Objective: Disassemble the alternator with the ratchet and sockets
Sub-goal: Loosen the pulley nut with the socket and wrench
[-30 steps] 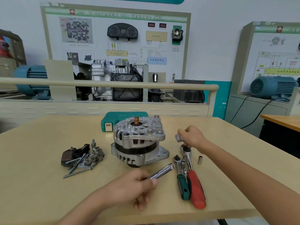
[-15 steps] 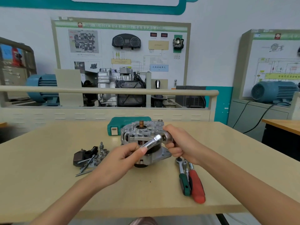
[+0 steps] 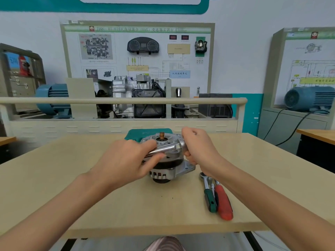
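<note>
Head view, frame centre: left hand [image 3: 126, 160] pinches the ratchet [image 3: 163, 150], right hand [image 3: 197, 147] grips its head over the alternator [image 3: 168, 167]; a poorly seated socket could slip off.

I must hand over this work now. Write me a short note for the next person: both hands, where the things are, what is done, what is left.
Left hand grips the chrome ratchet handle, which lies across the top of the alternator.
Right hand is curled round the ratchet's head end at the alternator's right edge; whether a socket sits on a bolt is hidden.
Green-handled tool and red-handled tool lie on the table, to the right.
Done: ratchet brought to the housing.
Left: loosen the bolts, separate the housing, which looks closed.
</note>
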`<action>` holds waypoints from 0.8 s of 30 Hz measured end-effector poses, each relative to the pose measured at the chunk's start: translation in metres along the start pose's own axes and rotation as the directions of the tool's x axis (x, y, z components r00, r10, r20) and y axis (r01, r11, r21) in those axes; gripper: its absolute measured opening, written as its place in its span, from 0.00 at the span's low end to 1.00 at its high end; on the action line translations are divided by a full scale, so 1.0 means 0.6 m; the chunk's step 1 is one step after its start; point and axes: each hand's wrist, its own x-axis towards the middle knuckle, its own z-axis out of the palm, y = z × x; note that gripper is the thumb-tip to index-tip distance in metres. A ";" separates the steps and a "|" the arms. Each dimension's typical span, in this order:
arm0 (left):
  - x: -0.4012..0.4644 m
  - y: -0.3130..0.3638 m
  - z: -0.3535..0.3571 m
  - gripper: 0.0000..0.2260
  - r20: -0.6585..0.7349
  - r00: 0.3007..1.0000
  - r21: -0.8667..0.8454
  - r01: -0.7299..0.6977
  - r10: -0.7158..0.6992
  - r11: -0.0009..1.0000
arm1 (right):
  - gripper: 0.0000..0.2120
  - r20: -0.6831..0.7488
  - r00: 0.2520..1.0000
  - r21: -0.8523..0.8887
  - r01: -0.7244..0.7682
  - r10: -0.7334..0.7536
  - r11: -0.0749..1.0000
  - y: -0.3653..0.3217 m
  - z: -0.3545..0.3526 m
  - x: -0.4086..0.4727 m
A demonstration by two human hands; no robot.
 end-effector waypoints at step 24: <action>0.051 -0.013 0.015 0.10 0.150 0.923 -0.866 0.296 -0.354 0.404 | 0.12 0.085 0.992 0.734 -0.128 0.097 0.667 -0.009 0.030 0.046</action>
